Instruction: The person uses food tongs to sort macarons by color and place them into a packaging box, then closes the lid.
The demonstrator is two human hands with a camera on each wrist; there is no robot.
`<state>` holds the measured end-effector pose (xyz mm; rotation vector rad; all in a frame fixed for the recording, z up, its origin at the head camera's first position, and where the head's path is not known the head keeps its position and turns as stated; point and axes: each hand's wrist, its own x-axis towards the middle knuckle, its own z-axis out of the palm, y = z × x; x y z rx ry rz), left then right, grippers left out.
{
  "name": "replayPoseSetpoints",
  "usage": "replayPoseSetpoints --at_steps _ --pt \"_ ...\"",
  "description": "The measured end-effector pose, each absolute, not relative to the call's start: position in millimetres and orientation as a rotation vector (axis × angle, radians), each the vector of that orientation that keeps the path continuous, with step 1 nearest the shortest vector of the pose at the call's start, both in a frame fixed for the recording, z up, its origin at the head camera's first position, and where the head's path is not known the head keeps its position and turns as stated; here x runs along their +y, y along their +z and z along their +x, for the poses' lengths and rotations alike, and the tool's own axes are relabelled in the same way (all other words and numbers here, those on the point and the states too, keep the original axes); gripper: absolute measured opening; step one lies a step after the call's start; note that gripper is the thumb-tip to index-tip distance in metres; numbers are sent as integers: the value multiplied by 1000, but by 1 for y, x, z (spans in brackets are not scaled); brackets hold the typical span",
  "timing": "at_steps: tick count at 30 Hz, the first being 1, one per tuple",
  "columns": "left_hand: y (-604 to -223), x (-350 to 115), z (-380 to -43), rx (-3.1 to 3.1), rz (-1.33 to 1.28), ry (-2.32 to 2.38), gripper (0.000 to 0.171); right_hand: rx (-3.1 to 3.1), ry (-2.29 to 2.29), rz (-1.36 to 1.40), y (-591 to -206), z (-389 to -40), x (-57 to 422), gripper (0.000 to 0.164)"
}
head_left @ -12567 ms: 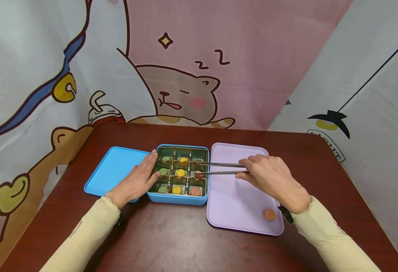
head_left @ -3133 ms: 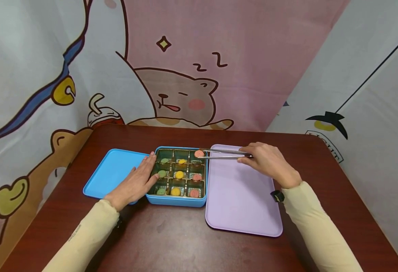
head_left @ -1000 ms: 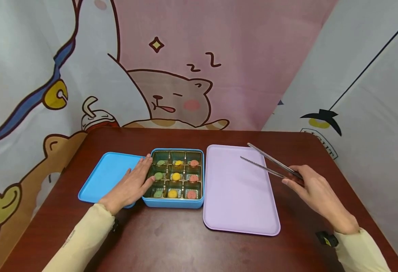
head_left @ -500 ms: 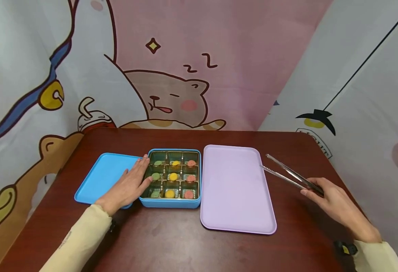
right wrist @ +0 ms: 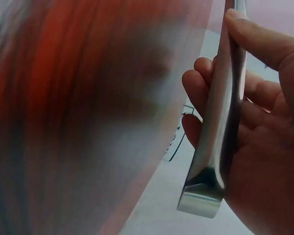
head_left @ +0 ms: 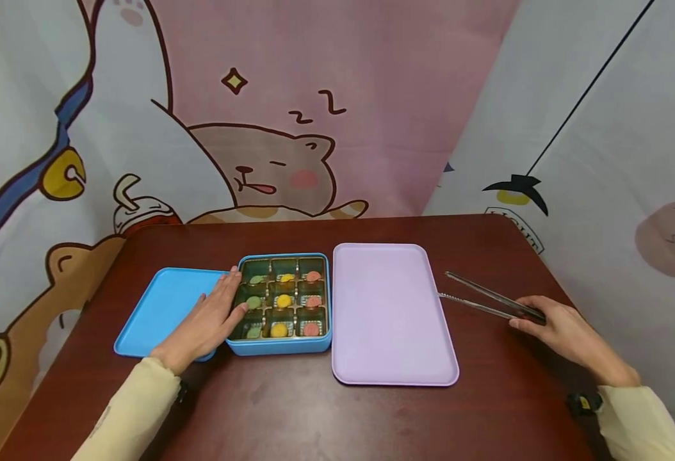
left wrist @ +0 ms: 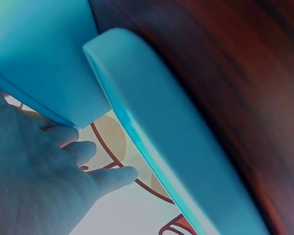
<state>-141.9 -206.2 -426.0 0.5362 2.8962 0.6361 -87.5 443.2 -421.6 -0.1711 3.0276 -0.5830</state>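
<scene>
My left hand (head_left: 205, 323) lies with fingers extended along the left rim of a blue lunch box (head_left: 280, 347), thumb over its inner edge. The divided insert holds small round patterned pieces in columns: green (head_left: 253, 302), yellow (head_left: 284, 301) and pink (head_left: 313, 301). In the left wrist view, the hand (left wrist: 34, 161) lies against the box side. My right hand (head_left: 570, 336) holds metal tongs (head_left: 490, 294) near their hinged end. Their arms are spread with nothing between the tips, which are by the lilac tray's right edge. The right wrist view shows thumb and fingers around the tongs (right wrist: 218, 112).
A lilac tray (head_left: 392, 320) lies just right of the box. Partly under my left hand and forearm is a blue lid (head_left: 167, 310). Everything sits on a dark brown table (head_left: 314, 416), with a cartoon-printed cloth (head_left: 389, 160) behind it.
The pink piece from the tray now sits in the box's back right compartment. My right hand has drawn the tongs away to the right and lowered them. The left hand stays on the box.
</scene>
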Motion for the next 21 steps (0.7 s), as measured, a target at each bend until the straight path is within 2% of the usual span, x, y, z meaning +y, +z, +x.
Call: replayPoseSetpoints --at_steps 16,21 --pt "-428 -212 -140 2897 508 639 73 2977 -517 -272 -433 -101 455 56" --pt "-428 -209 -142 2905 510 614 73 2932 -465 -247 -433 -100 458 66"
